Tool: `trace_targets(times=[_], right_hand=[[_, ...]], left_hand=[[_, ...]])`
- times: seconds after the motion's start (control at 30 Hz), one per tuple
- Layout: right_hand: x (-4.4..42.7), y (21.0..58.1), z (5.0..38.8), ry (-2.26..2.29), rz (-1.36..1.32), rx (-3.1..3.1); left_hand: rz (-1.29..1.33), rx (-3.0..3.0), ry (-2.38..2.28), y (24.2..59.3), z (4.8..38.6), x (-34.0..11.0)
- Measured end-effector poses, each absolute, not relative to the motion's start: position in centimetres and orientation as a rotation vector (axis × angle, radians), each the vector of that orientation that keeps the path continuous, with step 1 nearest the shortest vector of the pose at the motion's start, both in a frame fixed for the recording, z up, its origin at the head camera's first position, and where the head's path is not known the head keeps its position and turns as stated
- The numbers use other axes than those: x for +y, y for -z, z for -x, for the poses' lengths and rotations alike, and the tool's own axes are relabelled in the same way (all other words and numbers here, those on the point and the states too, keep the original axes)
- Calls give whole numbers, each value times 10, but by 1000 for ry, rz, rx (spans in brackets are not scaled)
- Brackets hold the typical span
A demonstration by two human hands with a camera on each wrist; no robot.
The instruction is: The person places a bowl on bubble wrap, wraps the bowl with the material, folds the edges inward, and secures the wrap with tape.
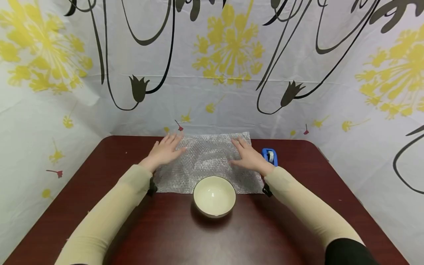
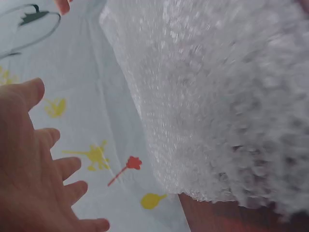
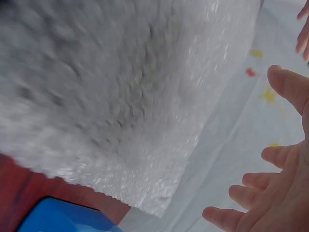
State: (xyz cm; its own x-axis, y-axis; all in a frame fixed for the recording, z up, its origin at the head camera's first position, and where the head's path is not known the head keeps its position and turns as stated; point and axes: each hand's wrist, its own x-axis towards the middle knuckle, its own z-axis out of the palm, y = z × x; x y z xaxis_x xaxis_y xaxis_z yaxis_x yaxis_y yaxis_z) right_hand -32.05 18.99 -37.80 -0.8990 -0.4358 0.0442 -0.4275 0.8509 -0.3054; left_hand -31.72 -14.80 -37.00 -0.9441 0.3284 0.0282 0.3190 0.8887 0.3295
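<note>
Sleeves (image 1: 109, 213), bubble wrap (image 1: 207, 158), spread fingers (image 3: 245, 196) either side

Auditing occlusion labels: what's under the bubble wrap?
The dark red tabletop shows along the near edge of the bubble wrap and seems to run beneath it. Whether anything else lies underneath can't be seen; the bowl also hides part of that edge.

Curtained-off work corner, kind of room not determinable: pale sheeting (image 1: 245, 106), creased and printed with yellow blooms (image 1: 230, 36) and dark stems (image 1: 172, 36), encloses the far edge and both sides of a dark reddish-brown tabletop (image 1: 165, 228).
</note>
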Motion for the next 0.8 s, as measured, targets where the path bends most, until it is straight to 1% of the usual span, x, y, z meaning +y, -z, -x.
trace_targets(times=[0.2,0.37,0.47,0.63,0.8], right_hand=[[200,378,289,638,810,2855],[210,386,274,725,922,2759],[214,389,264,783,925,2681],[216,396,250,851,945,2527],[214,404,241,936,996,2401]], left_hand=[[-765,2899,-662,376,292,-156],[-975,2775,-770,381,273,-157],[-1076,2703,-789,385,266,-157],[-1157,2607,-822,390,256,-156],[-1175,2607,-800,398,248,-151]])
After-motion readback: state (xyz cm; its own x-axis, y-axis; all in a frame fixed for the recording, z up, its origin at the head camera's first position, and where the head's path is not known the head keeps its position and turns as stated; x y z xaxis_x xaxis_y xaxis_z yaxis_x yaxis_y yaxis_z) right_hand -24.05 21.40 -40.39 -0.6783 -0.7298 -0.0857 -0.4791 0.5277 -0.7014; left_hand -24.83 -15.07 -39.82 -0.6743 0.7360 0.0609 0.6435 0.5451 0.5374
